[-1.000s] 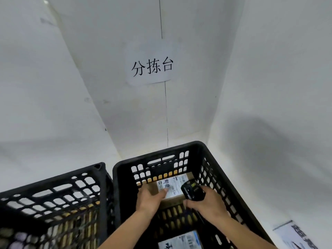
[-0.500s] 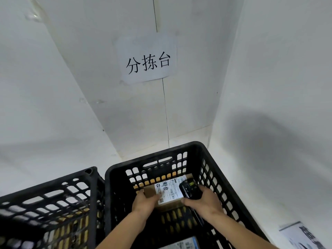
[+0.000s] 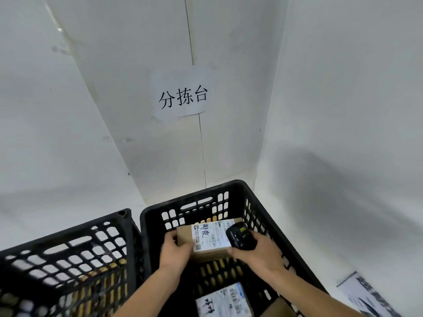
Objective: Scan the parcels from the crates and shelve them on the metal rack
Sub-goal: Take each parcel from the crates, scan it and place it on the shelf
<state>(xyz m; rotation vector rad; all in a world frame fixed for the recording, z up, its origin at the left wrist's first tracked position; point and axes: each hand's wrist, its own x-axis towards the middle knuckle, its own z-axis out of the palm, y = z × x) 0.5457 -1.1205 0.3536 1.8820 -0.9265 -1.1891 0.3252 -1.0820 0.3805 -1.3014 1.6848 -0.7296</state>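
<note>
White walls meet in a corner behind a white worktop [image 3: 309, 225], and a paper sign [image 3: 183, 97] with three black characters is stuck on the wall above the right crate [image 3: 238, 186]. That black lattice crate stands on the worktop; a second black crate [image 3: 68, 248] stands just beside it on its left, their rims nearly touching. To the right of the right crate, at the lower edge of view, a printed sheet [image 3: 366, 296] lies flat on the worktop. Over the far half of the right crate, the left hand [image 3: 175, 252] grips a brown cardboard parcel [image 3: 206, 241] at its left end, fingers curled round the edge, its white shipping label facing up. The right hand [image 3: 256, 255] holds a black handheld scanner [image 3: 240, 236], fingers wrapped round its body, with the scanner's head lying over the right end of the parcel's label. Nearer the person, low inside the same crate, lies another labelled parcel [image 3: 223, 302], and the corner of a plain brown box [image 3: 278, 308] shows just to its right.
</note>
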